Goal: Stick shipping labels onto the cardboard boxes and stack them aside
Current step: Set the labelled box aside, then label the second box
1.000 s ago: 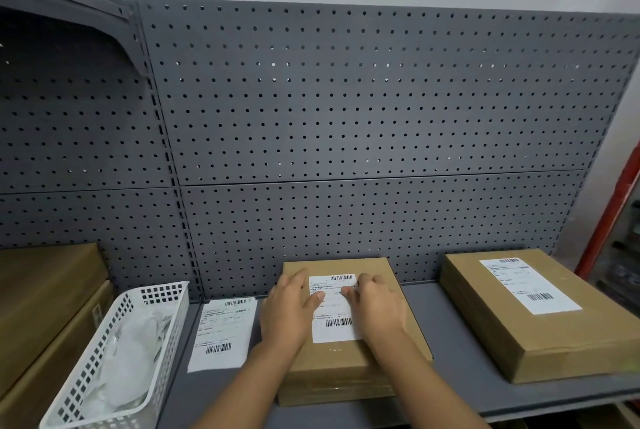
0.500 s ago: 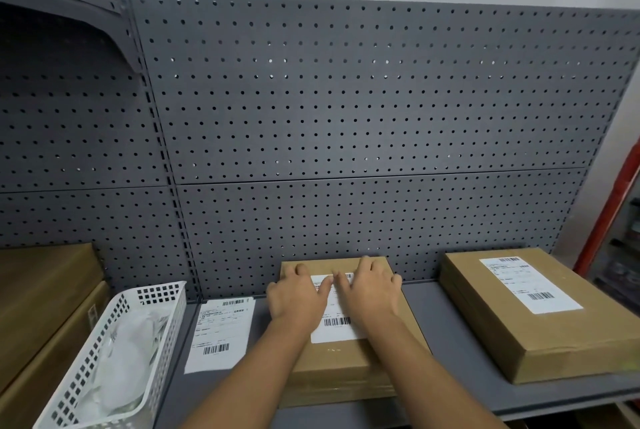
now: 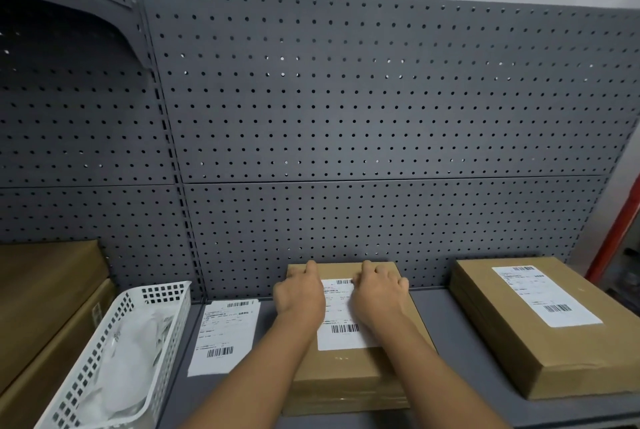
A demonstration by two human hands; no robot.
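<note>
Grey shelf (image 3: 433,324): right box (image 3: 571,352) labelled, one label (image 3: 225,335) spare. Left hand (image 3: 299,293) and right hand (image 3: 379,293) curl fingers on middle box (image 3: 346,373), labelled, unstacked.

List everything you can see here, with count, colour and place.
Pegboard: one, grey, behind the shelf.
Shelf: one, grey, under the boxes.
Middle box: one, brown, shelf centre.
Middle label: one, white, on the middle box's top.
Right box: one, brown, shelf right.
Right label: one, white, on the right box's top.
Loose label: at least one, white, flat on the shelf left of the middle box.
Basket: one, white, left of the loose label; something white inside.
Left boxes: two, brown, far left.
Post: one, red, right edge.
Left hand: on the middle box, partly covering its label.
Right hand: likewise, beside it.
</note>
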